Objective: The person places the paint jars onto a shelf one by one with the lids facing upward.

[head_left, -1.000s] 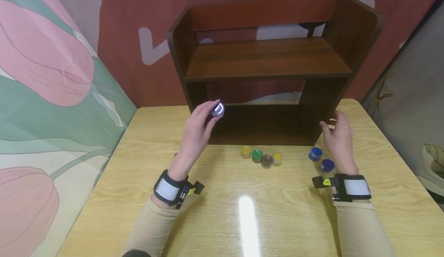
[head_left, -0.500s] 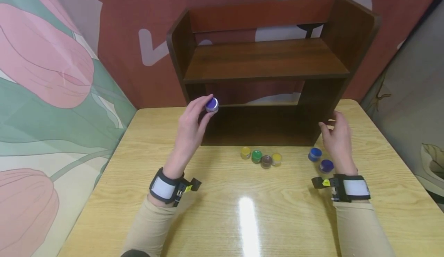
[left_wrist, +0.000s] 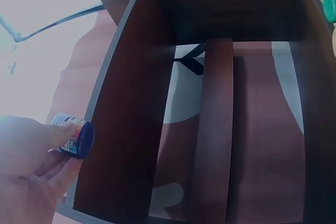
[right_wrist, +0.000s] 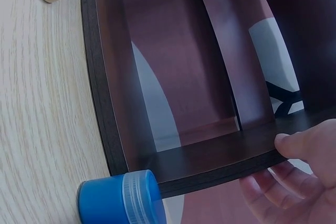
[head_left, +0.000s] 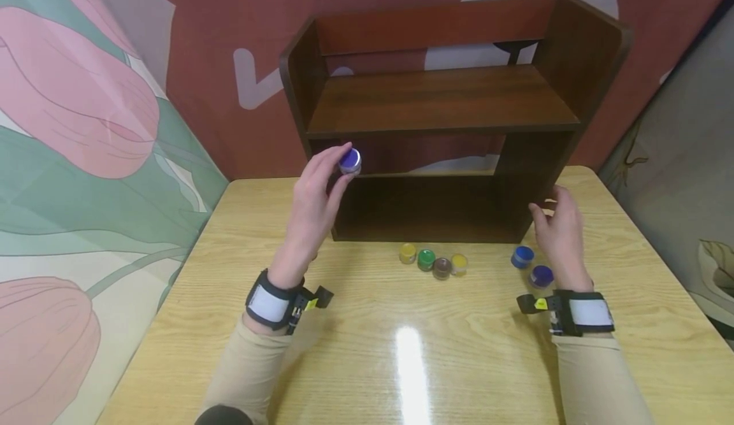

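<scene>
My left hand (head_left: 312,189) pinches a small paint pot (head_left: 350,161) with a purple-blue lid between thumb and fingers, raised off the table. In the left wrist view the pot's printed label (left_wrist: 71,139) shows, and the pot is close to a side panel's front edge. A dark brown wooden two-tier shelf (head_left: 441,97) stands upright on the table. With my right hand (head_left: 561,237) I grip its right side panel (right_wrist: 226,169), thumb at the front edge and fingers curled around the outer side. The right fingertips are partly hidden in the head view.
In front of the shelf sit yellow (head_left: 408,253), green (head_left: 426,260), brown (head_left: 442,268) and another yellow pot (head_left: 459,264). A blue pot (head_left: 522,257) and a dark blue pot (head_left: 541,276) stand by my right wrist. Patterned cloth (head_left: 229,4) hangs behind the table (head_left: 355,361).
My left hand has risen and shifted slightly left with the paint pot, whose lid has turned more into sight. My right hand stays at the shelf's side.
</scene>
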`<action>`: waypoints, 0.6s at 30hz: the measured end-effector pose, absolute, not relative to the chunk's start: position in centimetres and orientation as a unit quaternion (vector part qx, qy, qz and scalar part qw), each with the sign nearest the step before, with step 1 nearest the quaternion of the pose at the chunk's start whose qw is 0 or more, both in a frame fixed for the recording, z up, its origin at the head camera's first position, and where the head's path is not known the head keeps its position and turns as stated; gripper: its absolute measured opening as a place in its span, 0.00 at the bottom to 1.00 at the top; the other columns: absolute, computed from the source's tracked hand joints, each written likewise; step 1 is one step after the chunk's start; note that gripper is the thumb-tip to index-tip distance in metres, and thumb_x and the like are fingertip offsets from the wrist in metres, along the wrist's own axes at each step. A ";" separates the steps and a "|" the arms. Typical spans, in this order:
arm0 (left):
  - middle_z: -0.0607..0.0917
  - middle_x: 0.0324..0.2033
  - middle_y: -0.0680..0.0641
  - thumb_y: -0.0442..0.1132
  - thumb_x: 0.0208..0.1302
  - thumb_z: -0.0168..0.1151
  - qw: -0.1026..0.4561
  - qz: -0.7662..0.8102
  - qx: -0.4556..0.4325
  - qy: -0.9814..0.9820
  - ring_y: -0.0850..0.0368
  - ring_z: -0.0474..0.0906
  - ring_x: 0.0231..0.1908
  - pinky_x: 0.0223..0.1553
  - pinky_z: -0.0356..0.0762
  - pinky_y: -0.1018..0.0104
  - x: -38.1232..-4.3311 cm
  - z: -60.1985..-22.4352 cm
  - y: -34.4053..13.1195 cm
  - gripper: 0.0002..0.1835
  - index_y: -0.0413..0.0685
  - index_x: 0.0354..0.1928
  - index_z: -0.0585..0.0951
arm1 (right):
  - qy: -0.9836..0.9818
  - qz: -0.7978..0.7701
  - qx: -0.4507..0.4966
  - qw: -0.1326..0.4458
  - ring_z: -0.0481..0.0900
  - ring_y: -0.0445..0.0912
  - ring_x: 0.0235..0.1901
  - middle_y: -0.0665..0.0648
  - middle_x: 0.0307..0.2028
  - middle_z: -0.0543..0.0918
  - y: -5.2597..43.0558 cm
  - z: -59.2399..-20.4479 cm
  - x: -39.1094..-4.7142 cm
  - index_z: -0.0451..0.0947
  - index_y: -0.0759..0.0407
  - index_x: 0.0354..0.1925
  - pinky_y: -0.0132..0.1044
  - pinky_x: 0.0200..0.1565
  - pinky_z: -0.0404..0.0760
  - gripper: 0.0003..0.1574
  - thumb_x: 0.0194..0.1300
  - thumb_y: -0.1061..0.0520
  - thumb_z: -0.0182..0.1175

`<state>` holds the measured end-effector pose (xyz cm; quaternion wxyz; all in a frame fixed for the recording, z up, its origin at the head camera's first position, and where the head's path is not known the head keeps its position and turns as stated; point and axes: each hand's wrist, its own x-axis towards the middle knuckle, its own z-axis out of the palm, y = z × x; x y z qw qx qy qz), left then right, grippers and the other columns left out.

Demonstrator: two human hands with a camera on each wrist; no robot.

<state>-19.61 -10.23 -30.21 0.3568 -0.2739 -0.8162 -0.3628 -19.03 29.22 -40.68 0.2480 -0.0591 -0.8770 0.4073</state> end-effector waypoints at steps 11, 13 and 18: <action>0.80 0.58 0.40 0.37 0.65 0.61 0.364 -0.368 -0.264 -0.814 0.49 0.76 0.59 0.63 0.73 0.57 -19.7 -29.3 -10.3 0.25 0.45 0.64 0.76 | -0.879 0.405 -0.062 0.242 0.74 0.66 0.55 0.73 0.58 0.72 29.2 -40.5 -18.9 0.63 0.69 0.65 0.63 0.53 0.77 0.29 0.72 0.58 0.52; 0.80 0.58 0.40 0.38 0.65 0.61 0.368 -0.367 -0.263 -0.813 0.50 0.76 0.59 0.62 0.74 0.58 -19.7 -29.1 -10.3 0.24 0.45 0.64 0.76 | -0.880 0.405 -0.064 0.241 0.74 0.67 0.55 0.73 0.58 0.72 29.2 -40.5 -18.9 0.63 0.69 0.65 0.63 0.53 0.77 0.29 0.72 0.58 0.52; 0.80 0.58 0.39 0.37 0.66 0.60 0.378 -0.360 -0.268 -0.810 0.50 0.76 0.59 0.63 0.73 0.60 -19.9 -28.7 -10.4 0.24 0.44 0.64 0.76 | -0.880 0.405 -0.063 0.241 0.74 0.66 0.55 0.73 0.58 0.72 29.2 -40.6 -18.9 0.63 0.68 0.66 0.63 0.53 0.77 0.29 0.71 0.58 0.53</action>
